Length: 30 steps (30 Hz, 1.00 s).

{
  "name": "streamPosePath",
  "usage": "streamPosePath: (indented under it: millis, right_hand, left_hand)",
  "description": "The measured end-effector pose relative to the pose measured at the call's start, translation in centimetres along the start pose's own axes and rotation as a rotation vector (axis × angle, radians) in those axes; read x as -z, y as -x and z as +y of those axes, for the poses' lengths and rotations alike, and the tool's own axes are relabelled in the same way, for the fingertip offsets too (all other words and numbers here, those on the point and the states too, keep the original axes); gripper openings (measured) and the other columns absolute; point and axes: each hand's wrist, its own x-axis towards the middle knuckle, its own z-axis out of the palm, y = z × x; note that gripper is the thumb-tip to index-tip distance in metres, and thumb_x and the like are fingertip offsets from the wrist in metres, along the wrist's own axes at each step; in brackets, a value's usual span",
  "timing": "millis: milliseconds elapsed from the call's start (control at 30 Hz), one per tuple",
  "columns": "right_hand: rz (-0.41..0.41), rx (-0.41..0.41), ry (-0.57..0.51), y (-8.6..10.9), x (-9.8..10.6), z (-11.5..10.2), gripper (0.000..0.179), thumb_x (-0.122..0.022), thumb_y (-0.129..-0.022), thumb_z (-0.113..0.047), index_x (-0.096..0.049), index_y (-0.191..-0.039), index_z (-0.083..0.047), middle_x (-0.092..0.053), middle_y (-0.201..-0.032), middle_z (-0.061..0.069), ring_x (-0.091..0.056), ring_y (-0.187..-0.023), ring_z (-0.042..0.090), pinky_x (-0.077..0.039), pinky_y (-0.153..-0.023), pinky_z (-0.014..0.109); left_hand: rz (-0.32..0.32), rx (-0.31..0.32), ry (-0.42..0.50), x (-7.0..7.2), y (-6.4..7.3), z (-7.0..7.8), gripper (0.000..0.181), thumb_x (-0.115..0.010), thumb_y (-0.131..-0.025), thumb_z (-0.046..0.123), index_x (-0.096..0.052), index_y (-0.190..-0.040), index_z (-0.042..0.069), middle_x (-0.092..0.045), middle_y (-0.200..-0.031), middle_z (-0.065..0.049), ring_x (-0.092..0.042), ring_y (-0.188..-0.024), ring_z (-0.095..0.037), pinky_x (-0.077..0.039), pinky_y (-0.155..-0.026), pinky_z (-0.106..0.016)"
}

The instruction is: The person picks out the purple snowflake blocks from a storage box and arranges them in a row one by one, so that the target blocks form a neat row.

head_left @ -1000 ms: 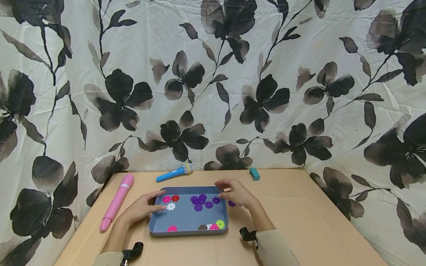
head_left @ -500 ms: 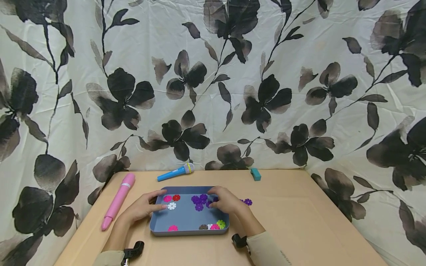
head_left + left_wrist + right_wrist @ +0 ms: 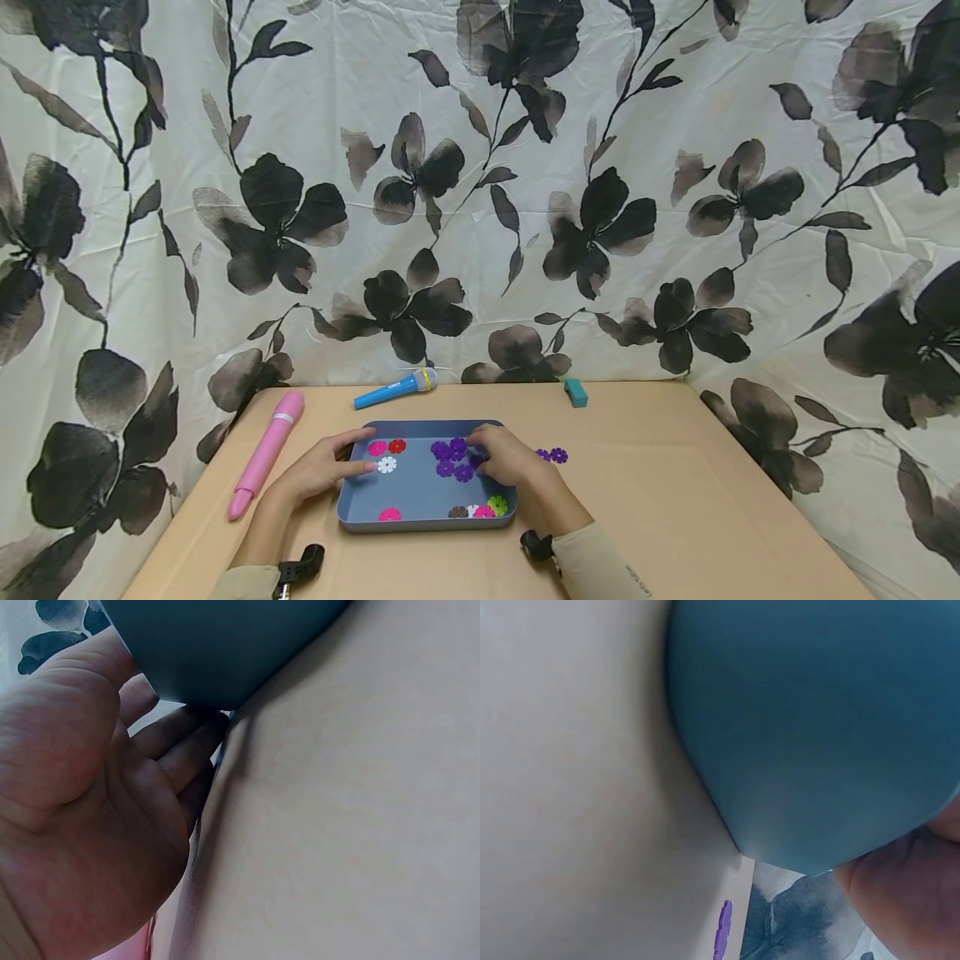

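Shallow rect. blue-grey tray point(image 3: 416, 492), rounded corners, smooth sides, sits on the tan surface point(image 3: 675, 483) btwn the person's hands. In it, toward far R: purple flower-shaped pcs point(image 3: 447, 451), scalloped edges, bunched close, some overlapping. Far L: pink scalloped pc point(image 3: 377, 448) next to a red scalloped pc point(image 3: 397, 446), w/ a white flower-shaped pc point(image 3: 387, 465) just below. Along near wall: another pink pc point(image 3: 389, 515) on its own; then nr the R corner a brown pc point(image 3: 457, 512), a bit of white, a third pink pc point(image 3: 484, 512) & a yellow-green pc point(image 3: 497, 505), all close tog.

L hand point(image 3: 318, 467) grips tray's L side, thumb inside, fingers outside. R hand point(image 3: 510, 457) is over the R wall, fingertips down at the purple bunch; can't tell if it's pinching one.

Outside tray, beyond R wrist: two purple flower pcs point(image 3: 558, 455) on the surface, one part hidden. Also: blue toy mic point(image 3: 390, 392) w/ yellow ring & grey head, long pink cylinder point(image 3: 258, 467) w/ white band, small teal block point(image 3: 576, 393). Wrinkled floral cloth point(image 3: 517, 183) behind.
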Motion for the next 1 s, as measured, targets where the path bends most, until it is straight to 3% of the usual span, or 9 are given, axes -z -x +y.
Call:
streamPosePath:
  millis: [200,367,667,833,1000]
  right_hand:
    - [-0.024,0.028,-0.033,0.05,-0.16,0.19,0.034,-0.078,-0.089,0.004,-0.075,-0.122,-0.005,-0.072,-0.115,0.006,-0.068,-0.103,0.017,-0.061,-0.091,0.03]
    - [-0.043,0.026,-0.045,0.09,-0.19,0.2,0.029,-0.078,-0.089,0.003,-0.077,-0.116,-0.009,-0.071,-0.103,-0.001,-0.061,-0.09,0.008,-0.059,-0.085,0.024]
    - [-0.052,0.027,0.034,0.12,-0.3,0.3,0.022,-0.079,-0.091,-0.003,-0.077,-0.11,-0.014,-0.067,-0.1,-0.005,-0.058,-0.089,0.006,-0.058,-0.085,0.024]
    - [-0.072,0.073,0.094,0.32,-0.05,0.16,0.017,-0.078,-0.093,-0.006,-0.076,-0.107,-0.015,-0.067,-0.098,-0.005,-0.057,-0.087,0.004,-0.057,-0.084,0.023]
    - [-0.091,0.102,0.085,0.34,0.09,0.17,0.015,-0.077,-0.093,-0.006,-0.076,-0.103,-0.017,-0.068,-0.096,-0.006,-0.056,-0.086,0.003,-0.056,-0.083,0.022]
  left_hand:
    - [0.0,-0.003,0.003,-0.02,0.01,-0.01,0.071,-0.08,-0.092,0.03,-0.052,-0.152,0.005,-0.04,-0.162,-0.026,-0.03,-0.153,-0.049,-0.026,-0.125,-0.061]
    - [0.004,-0.016,-0.005,-0.02,0.01,-0.06,0.071,-0.081,-0.092,0.031,-0.052,-0.151,0.004,-0.042,-0.161,-0.025,-0.031,-0.153,-0.048,-0.026,-0.124,-0.061]
    - [0.003,-0.013,-0.012,-0.01,0.12,0.02,0.07,-0.081,-0.092,0.031,-0.053,-0.151,0.005,-0.043,-0.161,-0.025,-0.031,-0.153,-0.048,-0.027,-0.124,-0.061]
    - [0.002,-0.006,-0.01,-0.05,0.1,0.06,0.071,-0.08,-0.092,0.032,-0.052,-0.152,0.005,-0.042,-0.162,-0.025,-0.031,-0.153,-0.049,-0.027,-0.124,-0.062]
    - [0.007,-0.011,-0.014,-0.03,0.05,0.0,0.071,-0.081,-0.092,0.032,-0.053,-0.151,0.005,-0.042,-0.161,-0.025,-0.031,-0.153,-0.049,-0.026,-0.124,-0.062]
